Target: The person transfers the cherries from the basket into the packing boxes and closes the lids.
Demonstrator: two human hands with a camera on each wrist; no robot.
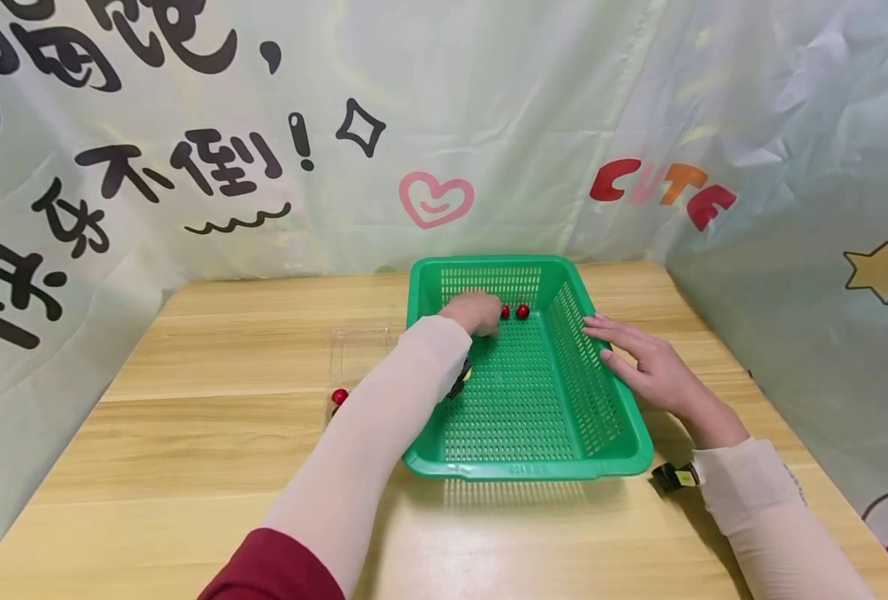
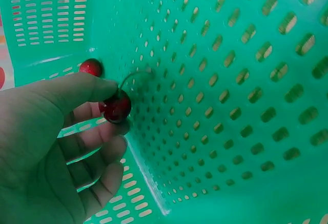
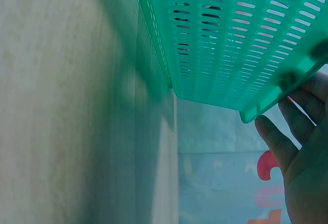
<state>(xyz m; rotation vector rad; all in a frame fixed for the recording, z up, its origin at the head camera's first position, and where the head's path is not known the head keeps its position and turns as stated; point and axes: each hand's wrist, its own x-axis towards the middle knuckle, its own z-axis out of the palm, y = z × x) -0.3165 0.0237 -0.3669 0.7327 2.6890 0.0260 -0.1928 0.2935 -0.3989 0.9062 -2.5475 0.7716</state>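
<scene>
Inside the green plastic basket (image 1: 526, 471), my left hand (image 1: 476, 313) reaches down at the far left corner. Its thumb and fingers pinch a dark red cherry (image 2: 116, 107) with a thin stem, close to the perforated wall. Another cherry (image 2: 91, 67) lies just past the thumb in the left wrist view. In the head view two cherries show beside the hand, the farther one (image 1: 522, 312) to the right. My right hand (image 1: 650, 367) rests at the basket's right rim, its fingers fairly straight over the edge and its thumb on the outer side (image 3: 274, 139).
A clear plastic box (image 1: 357, 354) stands left of the basket, partly hidden by my left sleeve, with red cherries (image 1: 340, 397) in its near part. The wooden table (image 1: 212, 400) ends at a printed curtain (image 1: 519, 167) behind and on the right.
</scene>
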